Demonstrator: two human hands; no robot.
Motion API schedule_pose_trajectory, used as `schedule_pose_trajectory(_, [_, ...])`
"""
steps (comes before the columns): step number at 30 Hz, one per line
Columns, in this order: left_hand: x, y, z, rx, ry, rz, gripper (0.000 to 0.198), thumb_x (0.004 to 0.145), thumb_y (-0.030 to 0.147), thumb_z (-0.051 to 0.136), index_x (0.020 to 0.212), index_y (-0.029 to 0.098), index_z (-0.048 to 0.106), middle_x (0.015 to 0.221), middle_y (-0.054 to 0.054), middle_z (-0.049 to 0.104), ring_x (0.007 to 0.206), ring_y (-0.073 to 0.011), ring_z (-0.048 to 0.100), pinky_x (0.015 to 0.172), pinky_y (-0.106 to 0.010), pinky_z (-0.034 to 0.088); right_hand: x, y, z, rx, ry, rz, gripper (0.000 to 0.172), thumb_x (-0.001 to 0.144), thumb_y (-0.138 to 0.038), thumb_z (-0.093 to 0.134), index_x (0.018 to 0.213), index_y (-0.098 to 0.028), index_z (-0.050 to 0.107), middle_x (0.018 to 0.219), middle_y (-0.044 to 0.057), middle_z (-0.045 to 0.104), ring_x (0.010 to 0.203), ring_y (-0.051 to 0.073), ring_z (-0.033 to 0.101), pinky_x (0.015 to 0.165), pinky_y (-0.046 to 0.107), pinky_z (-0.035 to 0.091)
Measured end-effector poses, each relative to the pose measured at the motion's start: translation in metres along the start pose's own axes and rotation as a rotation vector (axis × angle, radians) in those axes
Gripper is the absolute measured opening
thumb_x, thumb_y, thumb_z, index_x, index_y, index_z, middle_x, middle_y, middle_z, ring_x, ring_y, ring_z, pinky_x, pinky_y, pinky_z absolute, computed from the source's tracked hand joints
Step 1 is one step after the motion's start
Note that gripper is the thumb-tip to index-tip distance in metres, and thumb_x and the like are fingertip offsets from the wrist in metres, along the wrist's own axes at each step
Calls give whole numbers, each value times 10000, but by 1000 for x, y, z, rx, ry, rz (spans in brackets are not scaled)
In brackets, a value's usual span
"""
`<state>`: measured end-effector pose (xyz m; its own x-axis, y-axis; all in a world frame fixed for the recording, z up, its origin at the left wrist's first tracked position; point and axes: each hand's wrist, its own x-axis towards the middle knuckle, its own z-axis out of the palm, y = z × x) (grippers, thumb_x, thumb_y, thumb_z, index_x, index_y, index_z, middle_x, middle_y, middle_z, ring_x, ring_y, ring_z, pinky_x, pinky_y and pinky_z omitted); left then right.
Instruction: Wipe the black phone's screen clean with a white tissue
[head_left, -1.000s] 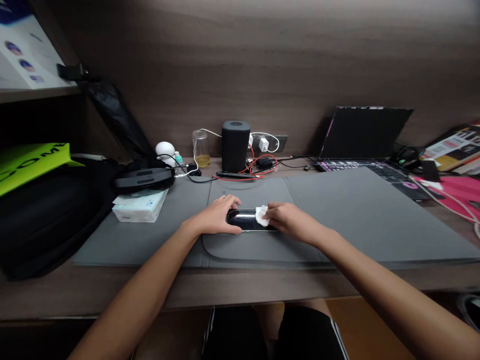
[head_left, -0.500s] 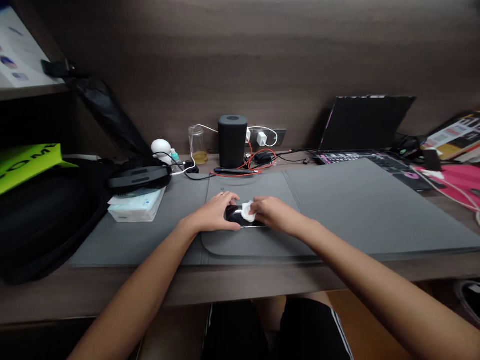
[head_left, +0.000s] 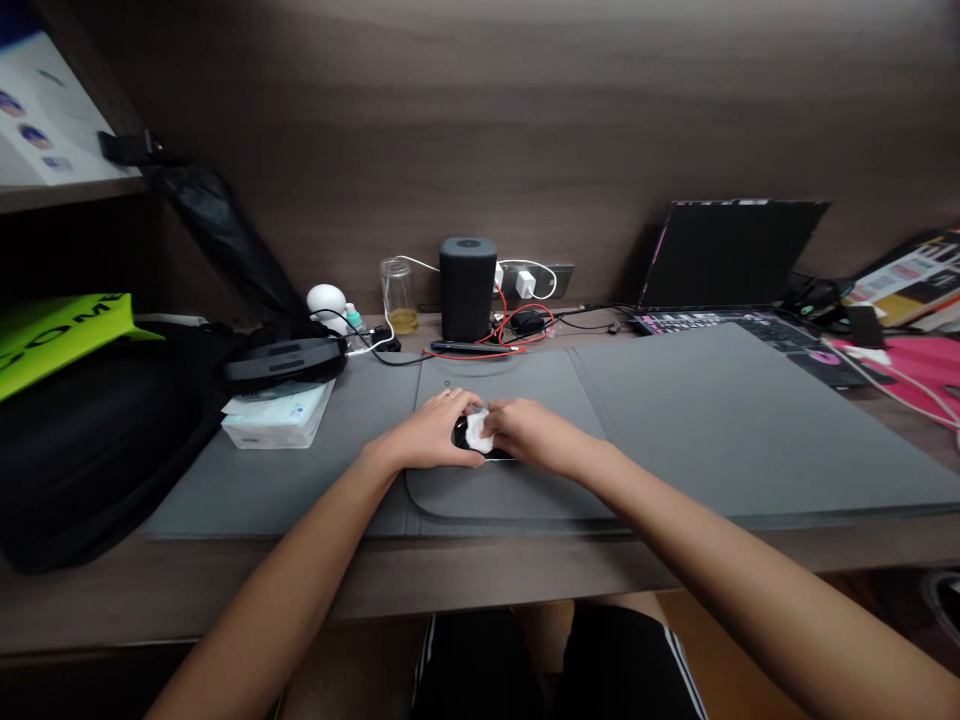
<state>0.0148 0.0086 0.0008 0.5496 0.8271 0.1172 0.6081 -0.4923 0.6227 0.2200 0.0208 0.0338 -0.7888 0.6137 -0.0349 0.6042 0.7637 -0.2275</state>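
Note:
A dark smartphone [head_left: 460, 432] lies flat on the grey desk mat [head_left: 675, 430], its screen up and largely covered by my hands. My left hand [head_left: 437, 430] grips the phone's left end, thumb along the near edge and fingers at the far edge. Pinched in the fingers of my right hand [head_left: 529, 432] is a crumpled white tissue [head_left: 478, 432], pressed on the phone's screen. The right hand hides the phone's right end.
Behind the hands stand a black speaker [head_left: 468, 290] and a glass jar [head_left: 399, 297] among cables. A tissue pack [head_left: 276, 425] sits left, under a dark device [head_left: 285, 364]. An open laptop [head_left: 731, 255] is at back right, a black bag [head_left: 105, 440] at far left.
My right hand has slid the tissue leftward along the phone's screen, closer to my left hand. The left hand keeps its grip on the phone. The view has shifted slightly.

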Motion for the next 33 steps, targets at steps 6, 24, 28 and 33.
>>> schedule_pose_trajectory(6, [1, 1, 0, 25, -1, 33, 539, 701, 324, 785, 1168, 227, 533, 1169, -72, 584, 1143, -299, 530, 990, -447, 446, 14, -15, 5, 6, 17, -2, 154, 832, -37, 604, 848, -136, 721, 1042, 126, 698, 842, 192, 636, 700, 262, 384])
schedule_pose_trajectory(24, [-1, 2, -2, 12, -15, -18, 674, 699, 409, 800, 1279, 238, 503, 1168, -74, 572, 1143, -300, 542, 1014, -464, 436, -26, 20, -11, -29, -18, 40, 213, 863, -39, 564, 900, -159, 736, 909, 91, 688, 760, 169, 619, 691, 254, 385])
schedule_pose_trajectory(28, [1, 0, -1, 31, -14, 29, 627, 709, 382, 796, 1250, 239, 513, 1212, -81, 576, 1181, -311, 521, 1028, -471, 424, 9, -4, 3, 23, 11, -29, 174, 847, -38, 603, 892, -136, 739, 1008, 124, 707, 850, 195, 648, 726, 263, 404])
schedule_pose_trajectory(33, [2, -2, 0, 32, -2, 46, 615, 704, 352, 802, 1243, 234, 530, 1213, -81, 585, 1188, -317, 521, 1020, -454, 432, 19, -11, 9, 55, 48, -53, 155, 844, -42, 613, 899, -138, 723, 1088, 122, 680, 894, 192, 638, 735, 254, 416])
